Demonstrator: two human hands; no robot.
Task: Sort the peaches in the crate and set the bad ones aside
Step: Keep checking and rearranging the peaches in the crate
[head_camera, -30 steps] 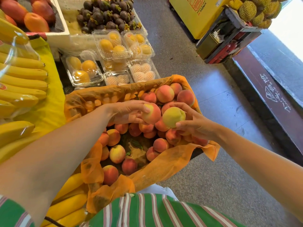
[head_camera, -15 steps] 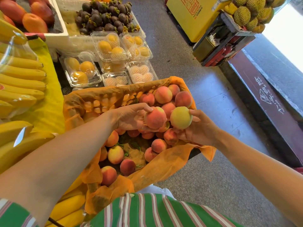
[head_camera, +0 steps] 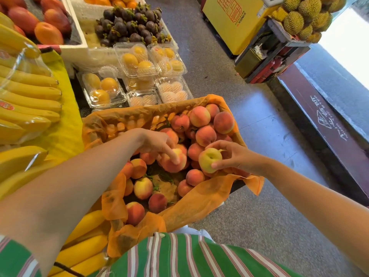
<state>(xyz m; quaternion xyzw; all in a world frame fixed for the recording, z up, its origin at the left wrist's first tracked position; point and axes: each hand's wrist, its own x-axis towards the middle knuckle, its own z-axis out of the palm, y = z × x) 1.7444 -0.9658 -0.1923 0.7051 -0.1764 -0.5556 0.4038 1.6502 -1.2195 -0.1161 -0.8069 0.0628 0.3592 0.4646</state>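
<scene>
Right hand [head_camera: 234,156] pinching pale peach [head_camera: 209,159] between thumb and fingertips, stem-dimple upward for inspecting; left hand [head_camera: 157,143] gripping red peach [head_camera: 174,162] under fingers, over crate [head_camera: 199,198].

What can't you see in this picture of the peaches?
All head view:
- Crate walls: hidden by the orange liner.
- Underside of the pale peach: turned away, partly covered by the right hand.
- Lower peaches: buried under others.
- Red peach: partly hidden under the left hand.
</scene>
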